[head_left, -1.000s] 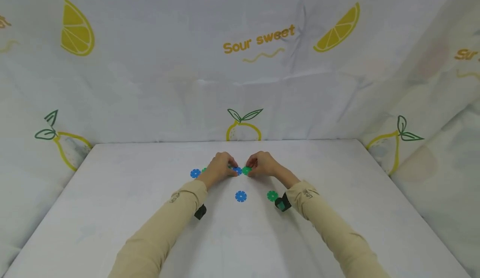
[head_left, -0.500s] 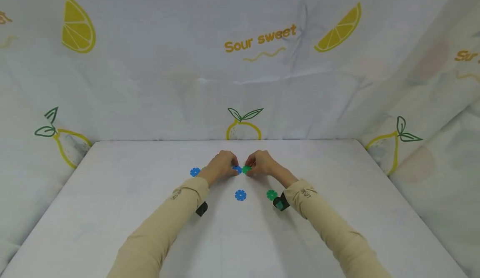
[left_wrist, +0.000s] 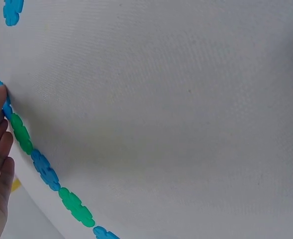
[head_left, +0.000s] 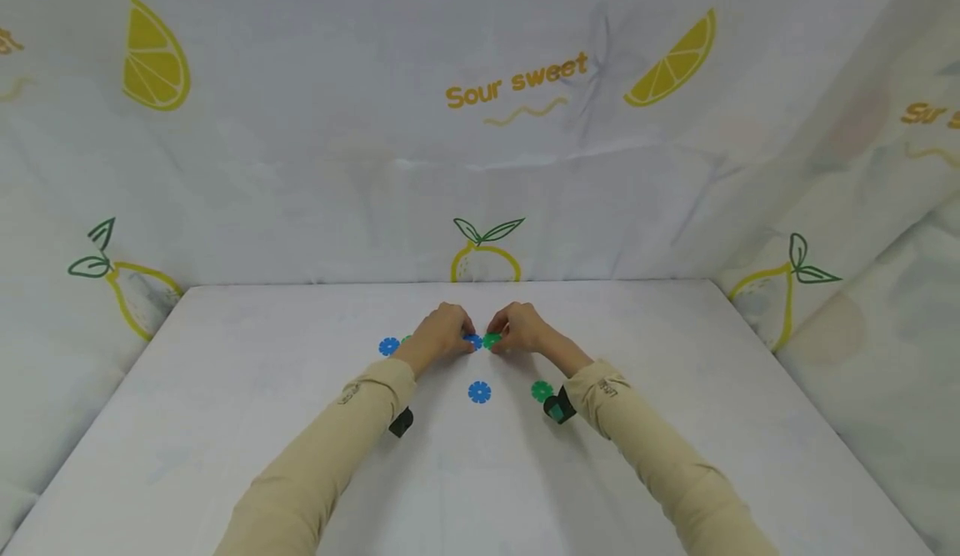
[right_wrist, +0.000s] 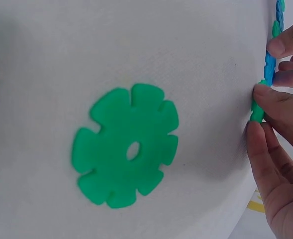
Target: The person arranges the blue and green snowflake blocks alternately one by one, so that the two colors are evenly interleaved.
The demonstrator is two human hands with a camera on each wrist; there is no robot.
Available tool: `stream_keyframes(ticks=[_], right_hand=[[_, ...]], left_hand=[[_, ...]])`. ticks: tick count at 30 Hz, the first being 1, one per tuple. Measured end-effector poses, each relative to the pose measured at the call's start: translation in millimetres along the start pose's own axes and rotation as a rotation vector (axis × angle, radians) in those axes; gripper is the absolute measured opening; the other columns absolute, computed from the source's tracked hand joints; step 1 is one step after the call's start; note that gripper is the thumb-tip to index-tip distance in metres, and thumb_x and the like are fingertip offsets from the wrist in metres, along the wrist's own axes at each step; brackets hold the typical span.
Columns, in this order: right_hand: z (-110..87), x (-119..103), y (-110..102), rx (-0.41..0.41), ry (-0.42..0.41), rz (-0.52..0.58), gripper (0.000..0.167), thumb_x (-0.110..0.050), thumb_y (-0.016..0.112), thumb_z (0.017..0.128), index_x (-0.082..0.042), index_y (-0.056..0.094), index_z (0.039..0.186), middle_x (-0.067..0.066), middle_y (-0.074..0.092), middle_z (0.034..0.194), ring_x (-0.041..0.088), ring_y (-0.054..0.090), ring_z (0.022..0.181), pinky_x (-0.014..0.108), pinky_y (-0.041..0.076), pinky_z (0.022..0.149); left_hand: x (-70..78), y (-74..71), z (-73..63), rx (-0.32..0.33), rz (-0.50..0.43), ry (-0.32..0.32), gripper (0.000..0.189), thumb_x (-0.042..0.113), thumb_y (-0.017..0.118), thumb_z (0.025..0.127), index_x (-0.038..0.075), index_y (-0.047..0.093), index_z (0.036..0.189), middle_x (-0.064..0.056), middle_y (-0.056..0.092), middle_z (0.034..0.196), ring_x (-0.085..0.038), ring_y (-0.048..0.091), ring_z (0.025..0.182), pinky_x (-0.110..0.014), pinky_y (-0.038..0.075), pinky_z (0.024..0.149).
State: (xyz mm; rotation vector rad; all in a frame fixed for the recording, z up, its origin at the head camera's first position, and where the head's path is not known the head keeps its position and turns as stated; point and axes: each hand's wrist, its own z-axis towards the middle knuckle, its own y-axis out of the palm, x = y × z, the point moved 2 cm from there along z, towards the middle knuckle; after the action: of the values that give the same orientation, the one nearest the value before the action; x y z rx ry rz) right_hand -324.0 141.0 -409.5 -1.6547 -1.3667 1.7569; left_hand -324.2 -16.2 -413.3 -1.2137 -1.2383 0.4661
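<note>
In the head view, my left hand [head_left: 442, 333] pinches a blue notched disc [head_left: 474, 343] between thumb and fingers. My right hand [head_left: 522, 328] pinches a green notched disc [head_left: 491, 340] right beside it. Edge to edge, the two discs meet; how deeply their slots interlock cannot be seen. Alternating green and blue discs, among them a green disc [left_wrist: 22, 133] and a blue disc [left_wrist: 45, 170], run in a row from the held pair in the left wrist view. My left forearm and hand hide part of that row in the head view; its end blue disc [head_left: 388, 346] shows on the left.
Nearer the person, a loose blue disc [head_left: 479, 392] and a loose green disc [head_left: 542, 391] lie flat on the white table [head_left: 480, 489]. Black wrist devices [head_left: 559, 407] hang under the sleeves. A lemon-printed cloth [head_left: 300, 164] stands behind the table's far edge.
Both hands stay almost in place, with the blue and green discs held together throughout. Only slight shifts of the fingers and the head view show.
</note>
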Motion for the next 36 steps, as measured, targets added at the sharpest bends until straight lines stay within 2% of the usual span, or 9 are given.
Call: stream_keyframes(ticks=[5,10,18,21,27,36], right_hand=[[-1.9,2,1,0.001,0.017,0.003,0.025,-0.005,0.079,0.077,-0.001,0.072,0.101,0.007,0.071,0.094,0.016,0.06,0.082,0.028,0.052,0.075],[-4.8,5,0,0.011,0.019,0.013,0.028,-0.007,0.079,0.077,-0.001,0.071,0.103,0.007,0.07,0.096,0.016,0.06,0.082,0.027,0.052,0.075],[-22.3,12,-13,0.152,-0.077,0.094,0.031,-0.007,0.075,0.082,0.006,0.067,0.109,0.016,0.069,0.1,0.024,0.065,0.085,0.032,0.055,0.076],[-33.3,14,-18,0.182,-0.057,0.17,0.033,-0.009,0.072,0.085,0.006,0.065,0.113,0.018,0.068,0.105,0.027,0.066,0.091,0.035,0.055,0.081],[-59.0,21,-24,0.167,0.003,0.313,0.035,-0.012,0.067,0.09,0.004,0.062,0.121,0.021,0.064,0.115,0.03,0.062,0.101,0.038,0.053,0.087],[-93.1,24,-18,0.116,0.027,0.397,0.035,-0.014,0.067,0.09,0.003,0.062,0.121,0.02,0.064,0.115,0.025,0.061,0.099,0.032,0.054,0.085]], left_hand=[[-1.0,1.6,0.4,0.014,0.0,0.034,0.028,0.016,0.079,0.08,0.002,0.072,0.104,-0.009,0.069,0.107,-0.025,0.062,0.106,-0.037,0.049,0.093],[-4.4,5.5,2.7,0.039,-0.05,0.038,0.031,0.017,0.08,0.078,0.005,0.072,0.105,-0.008,0.068,0.11,-0.025,0.059,0.11,-0.038,0.046,0.097],[-5.2,12.3,5.5,0.071,-0.102,0.066,0.028,0.018,0.079,0.079,0.006,0.073,0.104,-0.008,0.068,0.108,-0.025,0.059,0.108,-0.038,0.046,0.097],[-3.9,14.3,6.7,0.089,-0.121,0.063,0.027,0.018,0.08,0.079,0.006,0.073,0.103,-0.007,0.068,0.106,-0.024,0.06,0.108,-0.037,0.046,0.096],[-1.8,18.2,8.7,0.11,-0.156,0.05,0.027,0.018,0.08,0.079,0.007,0.073,0.102,-0.007,0.068,0.107,-0.024,0.059,0.108,-0.037,0.046,0.097],[2.4,19.5,9.5,0.111,-0.179,0.024,0.026,0.018,0.079,0.079,0.008,0.073,0.103,-0.007,0.066,0.11,-0.024,0.059,0.109,-0.037,0.047,0.096]])
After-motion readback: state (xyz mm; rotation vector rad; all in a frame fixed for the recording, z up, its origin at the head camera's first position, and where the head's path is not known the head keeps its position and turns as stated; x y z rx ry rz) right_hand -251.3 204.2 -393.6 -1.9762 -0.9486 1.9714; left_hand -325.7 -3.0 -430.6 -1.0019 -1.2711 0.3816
